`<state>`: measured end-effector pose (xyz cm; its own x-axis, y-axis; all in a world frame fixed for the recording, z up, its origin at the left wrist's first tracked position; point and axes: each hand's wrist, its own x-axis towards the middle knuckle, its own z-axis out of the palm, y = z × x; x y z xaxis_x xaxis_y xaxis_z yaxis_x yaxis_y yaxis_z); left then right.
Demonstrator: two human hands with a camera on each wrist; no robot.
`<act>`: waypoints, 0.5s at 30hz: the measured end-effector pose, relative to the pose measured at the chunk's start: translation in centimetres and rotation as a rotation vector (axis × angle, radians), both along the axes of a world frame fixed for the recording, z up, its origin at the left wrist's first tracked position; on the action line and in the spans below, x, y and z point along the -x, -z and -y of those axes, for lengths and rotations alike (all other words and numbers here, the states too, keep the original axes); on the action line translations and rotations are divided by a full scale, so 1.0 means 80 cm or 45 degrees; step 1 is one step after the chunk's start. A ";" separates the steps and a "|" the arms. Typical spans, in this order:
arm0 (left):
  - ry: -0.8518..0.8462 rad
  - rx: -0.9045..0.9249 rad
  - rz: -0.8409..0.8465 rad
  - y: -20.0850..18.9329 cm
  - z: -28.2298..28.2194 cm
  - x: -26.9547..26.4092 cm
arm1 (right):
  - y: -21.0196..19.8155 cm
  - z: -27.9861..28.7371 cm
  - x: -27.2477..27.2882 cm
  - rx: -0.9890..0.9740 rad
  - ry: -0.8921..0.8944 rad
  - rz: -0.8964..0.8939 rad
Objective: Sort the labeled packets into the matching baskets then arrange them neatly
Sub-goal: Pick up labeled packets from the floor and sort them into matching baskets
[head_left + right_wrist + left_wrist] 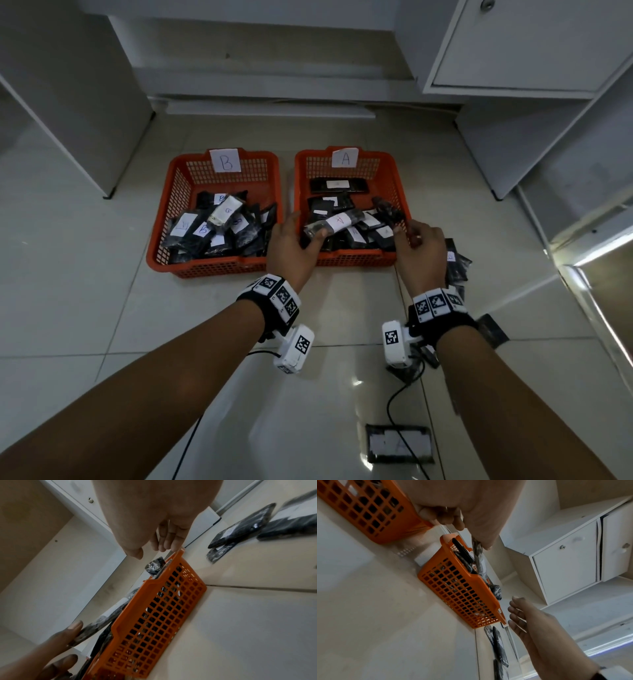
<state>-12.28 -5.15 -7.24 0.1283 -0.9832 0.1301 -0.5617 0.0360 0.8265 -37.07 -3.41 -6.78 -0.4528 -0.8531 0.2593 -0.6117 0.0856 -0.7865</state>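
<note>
Currently left hand [291, 246] pinches the near-left end of an A-labelled packet [337, 222] lying on top of the pile in basket A [397, 192]. Packet's long axis runs left-right across the basket, tilted slightly; its free end points toward the right hand [419, 253]. Right hand is empty, fingers loosely curled, tips at the basket's right rim. Loose packets [455, 263] on the floor sit just beside the right hand, so that hand is nearer for the next pick.

Both baskets [164, 219] are orange plastic mesh with paper tags [225, 160] stuck on. The packets [334, 222] look like glossy crinkly black plastic with white paper labels. Floor tiles [308, 394] are smooth and shiny, cabinet [520, 44] is matt white.
</note>
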 end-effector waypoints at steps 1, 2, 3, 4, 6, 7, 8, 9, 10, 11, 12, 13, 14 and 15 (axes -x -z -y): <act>-0.012 0.012 0.001 -0.002 -0.004 0.000 | -0.001 -0.011 0.001 0.011 0.006 0.004; -0.019 0.025 0.000 -0.005 -0.007 0.000 | 0.000 -0.024 0.004 0.012 0.002 0.013; -0.023 0.038 -0.002 -0.006 -0.010 -0.001 | 0.004 -0.037 0.009 -0.003 -0.007 0.007; -0.021 0.045 -0.001 -0.007 -0.013 -0.002 | 0.009 -0.052 0.016 -0.043 -0.018 -0.022; -0.020 0.078 0.009 -0.013 -0.021 -0.004 | 0.024 -0.079 0.036 -0.170 -0.057 -0.127; -0.012 0.110 0.017 -0.015 -0.026 -0.005 | 0.031 -0.093 0.048 -0.237 -0.086 -0.197; 0.005 0.137 0.026 -0.018 -0.033 -0.006 | 0.038 -0.107 0.058 -0.311 -0.119 -0.265; 0.034 0.159 0.035 -0.020 -0.042 -0.008 | 0.041 -0.122 0.066 -0.390 -0.147 -0.330; 0.075 0.180 0.041 -0.021 -0.051 -0.009 | 0.047 -0.136 0.073 -0.468 -0.167 -0.398; 0.123 0.194 0.045 -0.019 -0.060 -0.010 | 0.052 -0.149 0.077 -0.549 -0.181 -0.472; 0.177 0.202 0.053 -0.017 -0.069 -0.011 | 0.058 -0.161 0.078 -0.625 -0.202 -0.542; 0.230 0.214 0.066 -0.014 -0.078 -0.013 | 0.066 -0.171 0.076 -0.688 -0.226 -0.587; 0.277 0.228 0.080 -0.011 -0.086 -0.014 | 0.072 -0.178 0.073 -0.716 -0.247 -0.598; 0.314 0.242 0.094 -0.009 -0.095 -0.016 | 0.078 -0.181 0.070 -0.731 -0.255 -0.562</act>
